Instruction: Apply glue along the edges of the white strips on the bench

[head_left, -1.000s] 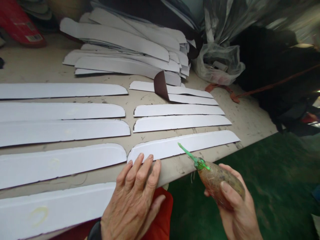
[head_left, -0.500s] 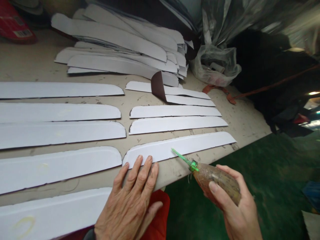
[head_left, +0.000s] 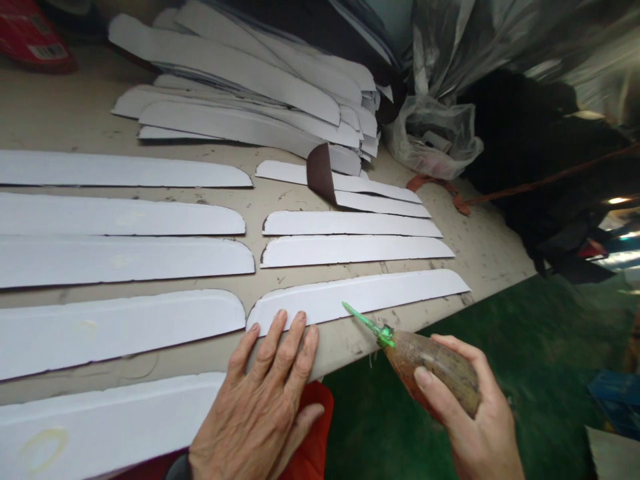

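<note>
Long white strips with one rounded end lie in rows on a worn beige table (head_left: 480, 247). My left hand (head_left: 260, 407) lies flat, fingers stretched out, with its fingertips on the near edge of the nearest right-hand strip (head_left: 360, 297). My right hand (head_left: 473, 413) is wrapped round a brown squeeze bottle (head_left: 433, 373) with a thin green nozzle (head_left: 363, 320). The nozzle tip hovers at the lower edge of that same strip, a little right of my left fingers.
A tall pile of white strips (head_left: 250, 87) sits at the back. One strip has a dark brown flap folded up (head_left: 320, 173). A crumpled clear plastic bag (head_left: 435, 133) lies at the back right. Green floor (head_left: 550, 347) shows beyond the table's right edge. Red cloth (head_left: 313, 433) lies below my left hand.
The bottle and nozzle have drifted slightly left and down along the near strip. My left hand has stayed on the strip's edge. The view has shifted a little.
</note>
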`<state>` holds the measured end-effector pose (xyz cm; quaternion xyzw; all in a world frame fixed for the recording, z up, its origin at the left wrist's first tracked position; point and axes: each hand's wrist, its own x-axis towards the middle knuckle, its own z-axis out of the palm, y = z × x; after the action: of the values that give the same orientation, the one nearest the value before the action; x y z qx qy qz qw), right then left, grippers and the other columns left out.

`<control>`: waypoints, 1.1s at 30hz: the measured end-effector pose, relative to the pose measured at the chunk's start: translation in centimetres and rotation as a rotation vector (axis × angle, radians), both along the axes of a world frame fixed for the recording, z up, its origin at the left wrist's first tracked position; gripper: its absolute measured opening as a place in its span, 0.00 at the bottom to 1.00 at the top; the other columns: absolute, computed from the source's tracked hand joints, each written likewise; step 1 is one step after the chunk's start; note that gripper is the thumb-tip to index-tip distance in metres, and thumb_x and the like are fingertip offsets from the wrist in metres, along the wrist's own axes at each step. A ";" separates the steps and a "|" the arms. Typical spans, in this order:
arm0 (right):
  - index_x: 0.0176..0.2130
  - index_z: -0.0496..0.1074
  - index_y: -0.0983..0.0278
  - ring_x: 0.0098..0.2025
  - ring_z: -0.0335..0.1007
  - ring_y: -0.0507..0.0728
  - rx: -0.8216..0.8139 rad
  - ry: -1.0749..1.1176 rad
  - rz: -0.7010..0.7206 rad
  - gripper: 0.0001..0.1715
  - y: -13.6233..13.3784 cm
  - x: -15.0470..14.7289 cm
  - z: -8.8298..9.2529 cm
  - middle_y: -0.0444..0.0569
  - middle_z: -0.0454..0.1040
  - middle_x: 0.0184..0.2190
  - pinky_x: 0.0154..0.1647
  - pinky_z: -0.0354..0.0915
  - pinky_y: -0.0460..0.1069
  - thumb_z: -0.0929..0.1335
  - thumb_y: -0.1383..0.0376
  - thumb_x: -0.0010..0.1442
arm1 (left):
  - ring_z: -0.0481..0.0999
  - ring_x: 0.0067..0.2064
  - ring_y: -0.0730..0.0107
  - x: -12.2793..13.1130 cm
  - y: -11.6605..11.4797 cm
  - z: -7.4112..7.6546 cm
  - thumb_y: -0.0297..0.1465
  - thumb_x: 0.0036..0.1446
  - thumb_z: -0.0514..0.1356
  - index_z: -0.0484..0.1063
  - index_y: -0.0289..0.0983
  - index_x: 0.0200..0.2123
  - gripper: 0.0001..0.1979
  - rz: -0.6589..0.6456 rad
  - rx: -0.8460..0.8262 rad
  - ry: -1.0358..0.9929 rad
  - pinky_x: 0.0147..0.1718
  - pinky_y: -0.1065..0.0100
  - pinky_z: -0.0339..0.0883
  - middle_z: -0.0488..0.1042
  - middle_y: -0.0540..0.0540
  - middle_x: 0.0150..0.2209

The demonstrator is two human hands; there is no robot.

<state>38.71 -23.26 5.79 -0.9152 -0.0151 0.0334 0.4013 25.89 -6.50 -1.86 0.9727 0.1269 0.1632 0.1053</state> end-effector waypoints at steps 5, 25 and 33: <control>0.44 0.70 0.61 0.34 0.72 0.57 -0.035 -0.024 -0.014 0.34 0.2 0.1 0.0 0.46 0.76 0.36 0.34 0.67 0.47 0.71 0.42 0.44 | 0.51 0.68 0.55 -0.1 -0.1 0.1 0.52 0.53 0.61 0.62 0.39 0.61 0.37 -0.005 -0.001 0.010 0.67 0.54 0.34 0.57 0.43 0.66; 0.40 0.71 0.59 0.32 0.72 0.56 -0.215 -0.135 0.071 0.30 0.8 -0.2 1.9 0.45 0.76 0.35 0.31 0.68 0.46 0.69 0.42 0.45 | 0.54 0.66 0.54 0.0 -0.2 0.5 0.51 0.44 0.67 0.65 0.36 0.59 0.42 0.008 0.009 -0.019 0.68 0.54 0.30 0.62 0.41 0.63; 0.41 0.70 0.57 0.34 0.71 0.56 -0.278 -0.118 0.045 0.31 0.4 0.3 2.3 0.43 0.75 0.36 0.34 0.65 0.47 0.68 0.41 0.45 | 0.54 0.65 0.53 0.0 -0.2 0.6 0.51 0.43 0.68 0.65 0.36 0.59 0.43 0.004 0.020 -0.026 0.68 0.54 0.29 0.62 0.41 0.63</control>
<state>39.05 -22.82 8.07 -0.9618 -0.0544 -0.0096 0.2681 25.91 -6.72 -1.30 0.9713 0.1256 0.1773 0.0969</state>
